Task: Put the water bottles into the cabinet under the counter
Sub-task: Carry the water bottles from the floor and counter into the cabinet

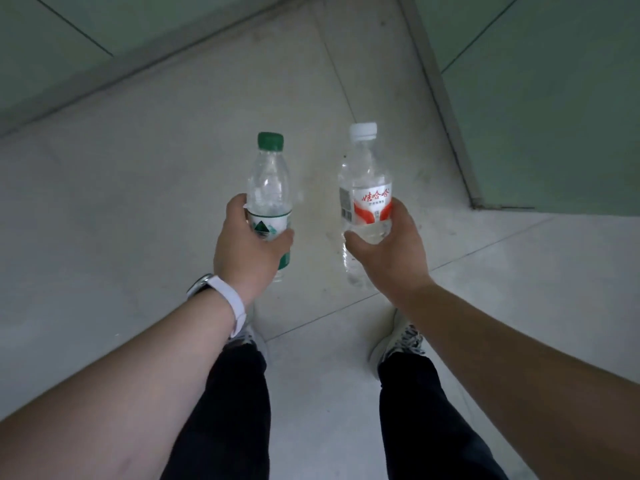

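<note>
While you stand on the tiled floor (138,188), your left hand (247,245) grips the green-capped water bottle (269,188) around its green-and-white label, neck and cap rising above your fingers. Your right hand (394,251) is curled around the white-capped water bottle (365,181) just below its red-and-white label. Both clear bottles hold water, are held upright, side by side, apart. A white watch band (228,299) sits behind the left grip.

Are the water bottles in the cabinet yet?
Not yet. Done: both bottles are picked up. In hand: the left hand grips the clear plastic bottle with the green cap, and the right hand grips the clear plastic bottle with the white cap and red label. Left: putting both in the cabinet; no open cabinet shows.
</note>
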A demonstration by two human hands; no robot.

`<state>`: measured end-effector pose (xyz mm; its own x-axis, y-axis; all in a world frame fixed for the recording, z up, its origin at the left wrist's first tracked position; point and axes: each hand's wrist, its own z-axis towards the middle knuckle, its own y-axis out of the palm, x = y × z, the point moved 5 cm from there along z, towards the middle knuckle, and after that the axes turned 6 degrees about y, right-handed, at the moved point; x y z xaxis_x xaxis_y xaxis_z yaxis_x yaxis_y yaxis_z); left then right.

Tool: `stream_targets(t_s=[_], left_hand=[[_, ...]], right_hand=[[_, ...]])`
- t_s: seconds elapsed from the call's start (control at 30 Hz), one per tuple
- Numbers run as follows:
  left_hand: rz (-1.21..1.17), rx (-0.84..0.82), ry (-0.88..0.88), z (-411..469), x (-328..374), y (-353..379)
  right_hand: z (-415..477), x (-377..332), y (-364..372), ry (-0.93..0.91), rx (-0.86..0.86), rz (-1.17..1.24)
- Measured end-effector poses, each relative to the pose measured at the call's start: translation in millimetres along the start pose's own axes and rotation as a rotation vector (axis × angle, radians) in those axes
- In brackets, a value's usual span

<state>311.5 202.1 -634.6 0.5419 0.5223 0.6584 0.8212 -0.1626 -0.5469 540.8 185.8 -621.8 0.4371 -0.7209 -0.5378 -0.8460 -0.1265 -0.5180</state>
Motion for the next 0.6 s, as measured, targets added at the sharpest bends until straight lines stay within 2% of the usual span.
stream_targets(t_s=[0.33,0.6], left_hand=[[-0.093,0.221,0.106,-74.0,158.9,-169.1],[-0.239,0.306,0.188,-137.6,219.6,-315.6]], right_hand=[[-129.3,-199.7,-79.6,-0.343,-0.019,-0.144],[-244.2,-345.9,-107.6,-0.489,0.020,-0.212]])
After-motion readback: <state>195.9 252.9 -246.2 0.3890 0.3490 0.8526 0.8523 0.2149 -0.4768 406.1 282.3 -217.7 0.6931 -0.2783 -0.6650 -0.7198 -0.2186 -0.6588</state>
